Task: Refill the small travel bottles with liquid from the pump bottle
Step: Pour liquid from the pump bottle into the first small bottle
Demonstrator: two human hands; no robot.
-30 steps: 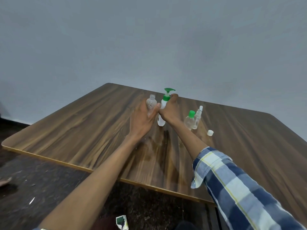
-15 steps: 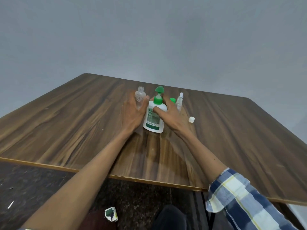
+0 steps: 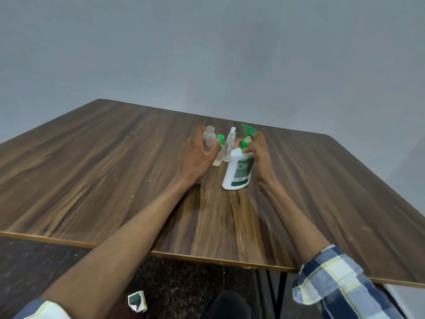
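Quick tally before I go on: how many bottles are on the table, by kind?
Pump bottle: 1
Open clear bottle: 1
Green-capped bottle: 1
Spray bottle: 1
Total: 4

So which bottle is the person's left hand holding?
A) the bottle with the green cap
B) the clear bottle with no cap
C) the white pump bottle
B: the left hand curls round the clear uncapped bottle; the right hand grips the pump bottle.
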